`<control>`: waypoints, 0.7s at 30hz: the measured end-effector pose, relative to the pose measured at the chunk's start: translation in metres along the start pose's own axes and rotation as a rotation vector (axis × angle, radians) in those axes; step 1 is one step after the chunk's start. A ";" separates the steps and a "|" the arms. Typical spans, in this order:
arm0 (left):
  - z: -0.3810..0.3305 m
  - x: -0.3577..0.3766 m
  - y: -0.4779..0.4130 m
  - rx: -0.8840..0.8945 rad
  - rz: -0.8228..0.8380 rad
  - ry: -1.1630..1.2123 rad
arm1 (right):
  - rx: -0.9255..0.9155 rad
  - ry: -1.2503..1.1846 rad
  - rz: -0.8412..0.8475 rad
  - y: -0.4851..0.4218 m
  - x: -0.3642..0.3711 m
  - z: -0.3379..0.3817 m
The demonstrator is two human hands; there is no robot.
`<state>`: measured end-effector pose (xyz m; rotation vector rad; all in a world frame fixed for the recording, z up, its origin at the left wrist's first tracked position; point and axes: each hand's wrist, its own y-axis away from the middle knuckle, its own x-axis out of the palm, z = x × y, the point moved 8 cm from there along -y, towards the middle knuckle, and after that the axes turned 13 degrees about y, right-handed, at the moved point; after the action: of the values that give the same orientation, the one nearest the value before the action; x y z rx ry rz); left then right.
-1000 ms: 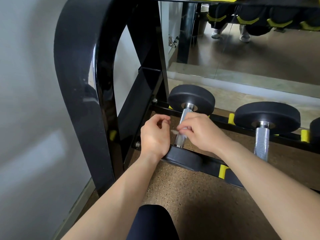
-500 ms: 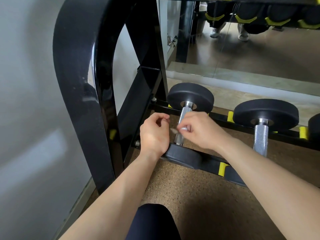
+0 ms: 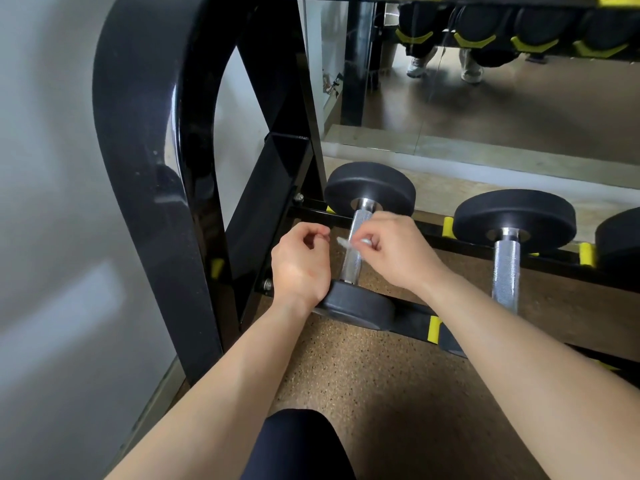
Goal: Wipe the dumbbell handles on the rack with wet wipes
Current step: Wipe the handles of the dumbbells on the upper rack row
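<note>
A black dumbbell lies across the bottom rails of the rack (image 3: 149, 140), its knurled steel handle (image 3: 350, 268) running away from me. My right hand (image 3: 394, 252) hovers over the middle of that handle and pinches a small crumpled white wet wipe (image 3: 344, 242), whose free end sticks out to the left. My left hand (image 3: 301, 263) sits just left of the handle above the near weight head (image 3: 360, 308), fingers curled. A narrow gap shows between its fingertips and the wipe. A second dumbbell handle (image 3: 505, 275) lies to the right.
The rack's thick black side frame and cross brace (image 3: 270, 209) stand close on the left, against a grey wall. Yellow stops (image 3: 433, 329) mark the rails. Behind is a mirror (image 3: 502, 109) reflecting more dumbbells and someone's shoes. My dark knee (image 3: 298, 445) is at bottom centre on cork flooring.
Both hands stay over the left dumbbell handle, with only small finger movement on the wipe. The view has shifted slightly.
</note>
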<state>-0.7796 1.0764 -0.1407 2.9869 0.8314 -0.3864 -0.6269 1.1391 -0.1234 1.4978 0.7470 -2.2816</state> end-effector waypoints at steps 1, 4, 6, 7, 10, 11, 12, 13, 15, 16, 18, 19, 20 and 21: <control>0.000 0.001 0.000 0.000 0.006 -0.002 | 0.051 0.017 -0.064 -0.006 -0.003 -0.004; 0.000 0.001 0.000 0.009 0.025 -0.016 | 0.201 0.004 -0.189 -0.013 -0.006 -0.013; 0.000 0.003 -0.002 0.015 0.049 -0.029 | 0.204 -0.029 -0.183 -0.001 -0.003 -0.008; -0.001 0.004 -0.003 0.019 0.062 -0.038 | 0.185 -0.057 -0.155 0.008 -0.001 -0.004; -0.002 0.008 -0.005 0.025 0.098 -0.078 | 0.194 -0.135 0.008 0.032 0.010 -0.002; -0.003 0.009 -0.006 0.021 0.116 -0.101 | 0.225 -0.157 0.044 0.037 0.013 -0.006; -0.002 0.011 -0.007 0.012 0.138 -0.130 | 0.273 -0.182 0.042 0.039 0.014 -0.012; -0.003 0.014 -0.009 -0.006 0.167 -0.161 | 0.333 -0.212 0.000 0.039 0.012 -0.020; -0.005 0.023 -0.014 -0.067 0.229 -0.195 | 0.461 -0.290 -0.144 0.036 0.006 -0.038; -0.007 0.028 -0.016 -0.095 0.246 -0.190 | 0.508 -0.348 -0.204 0.034 0.005 -0.044; -0.014 0.034 -0.019 -0.104 0.225 -0.169 | 0.539 -0.464 -0.260 0.027 0.008 -0.045; -0.016 0.034 -0.019 -0.089 0.194 -0.178 | 0.526 -0.479 -0.269 0.024 0.010 -0.040; -0.018 0.032 -0.018 -0.068 0.161 -0.198 | 0.508 -0.457 -0.272 0.022 0.011 -0.036; -0.018 0.029 -0.016 -0.045 0.139 -0.216 | 0.494 -0.416 -0.278 0.021 0.012 -0.032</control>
<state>-0.7591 1.1066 -0.1294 2.8712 0.6015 -0.6599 -0.5968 1.1411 -0.1496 1.0630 0.2955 -3.0181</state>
